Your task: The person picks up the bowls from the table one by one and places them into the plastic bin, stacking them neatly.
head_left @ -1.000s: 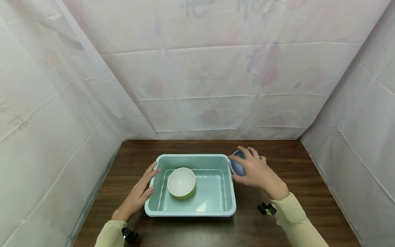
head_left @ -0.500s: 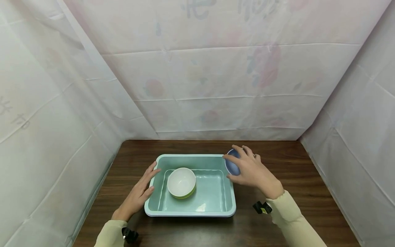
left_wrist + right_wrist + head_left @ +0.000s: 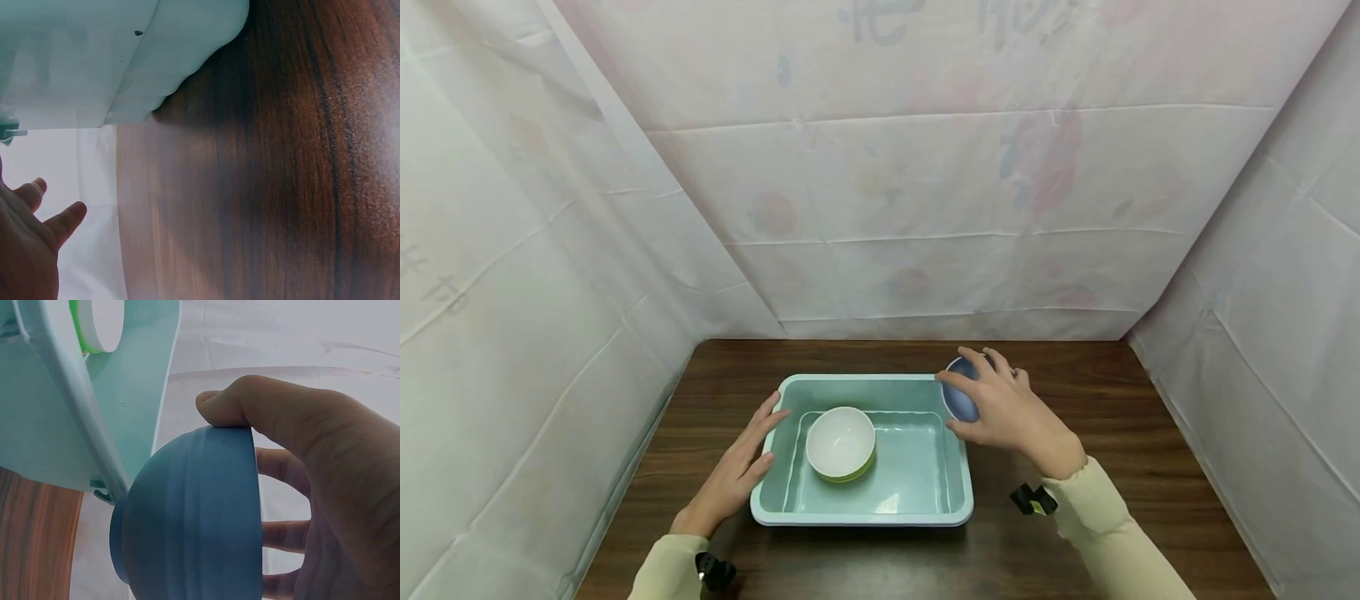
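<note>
My right hand (image 3: 1006, 410) grips a blue bowl (image 3: 960, 392) by its rim, above the right edge of a pale green plastic basin (image 3: 910, 487). The right wrist view shows the bowl (image 3: 194, 512) on its side, thumb (image 3: 228, 406) at the rim and its foot towards the basin's edge. A white bowl (image 3: 841, 442) sits inside the basin, left of its middle, with green rims showing beneath it. At the basin's left rim rests my left hand (image 3: 737, 467), fingers extended. In the left wrist view, that hand (image 3: 31, 244) shows only partly.
A dark brown wooden table (image 3: 1075, 533) bears the basin. White patterned sheeting (image 3: 910, 225) hangs behind the table and along both sides. A small black camera (image 3: 1033, 500) is fixed at the right wrist, another (image 3: 715, 572) at the left.
My right hand has carried the blue bowl leftward and slightly away, from beside the basin to over its right rim. The left hand and the white bowl have stayed put.
</note>
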Demonstrator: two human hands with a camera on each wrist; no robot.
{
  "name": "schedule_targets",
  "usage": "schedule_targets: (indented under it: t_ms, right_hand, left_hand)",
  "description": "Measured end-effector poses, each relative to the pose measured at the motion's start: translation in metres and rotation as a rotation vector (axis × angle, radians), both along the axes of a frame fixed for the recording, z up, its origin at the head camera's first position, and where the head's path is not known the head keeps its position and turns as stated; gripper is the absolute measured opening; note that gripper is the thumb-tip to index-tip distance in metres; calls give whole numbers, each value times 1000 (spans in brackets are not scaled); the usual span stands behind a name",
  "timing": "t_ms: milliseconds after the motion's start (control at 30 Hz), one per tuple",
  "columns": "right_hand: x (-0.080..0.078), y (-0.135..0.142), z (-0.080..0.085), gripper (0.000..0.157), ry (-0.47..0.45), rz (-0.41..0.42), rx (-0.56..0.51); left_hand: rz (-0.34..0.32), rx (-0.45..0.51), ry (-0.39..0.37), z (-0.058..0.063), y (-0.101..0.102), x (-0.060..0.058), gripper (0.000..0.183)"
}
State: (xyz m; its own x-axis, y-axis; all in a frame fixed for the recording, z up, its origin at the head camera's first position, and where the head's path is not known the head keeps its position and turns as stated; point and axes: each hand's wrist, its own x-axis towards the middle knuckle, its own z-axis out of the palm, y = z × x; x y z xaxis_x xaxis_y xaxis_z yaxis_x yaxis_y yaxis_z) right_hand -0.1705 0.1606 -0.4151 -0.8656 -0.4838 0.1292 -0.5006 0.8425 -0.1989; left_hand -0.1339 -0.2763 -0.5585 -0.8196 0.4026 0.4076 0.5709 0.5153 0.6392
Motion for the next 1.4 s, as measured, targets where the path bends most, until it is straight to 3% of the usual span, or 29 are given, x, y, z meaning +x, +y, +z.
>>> schedule_targets:
  t_ms: [433, 800, 1400]
  right_hand:
    - [-1, -9, 10, 62, 21, 47, -24]
    - [-5, -25, 15, 58, -3, 103, -25]
    - [-6, -54, 14, 61, 21, 221, -12]
  left_hand:
    - [-29, -4, 46, 0, -1, -1, 60]
    - [8, -16, 7, -2, 0, 0, 67]
    - [8, -18, 4, -2, -1, 1, 65]
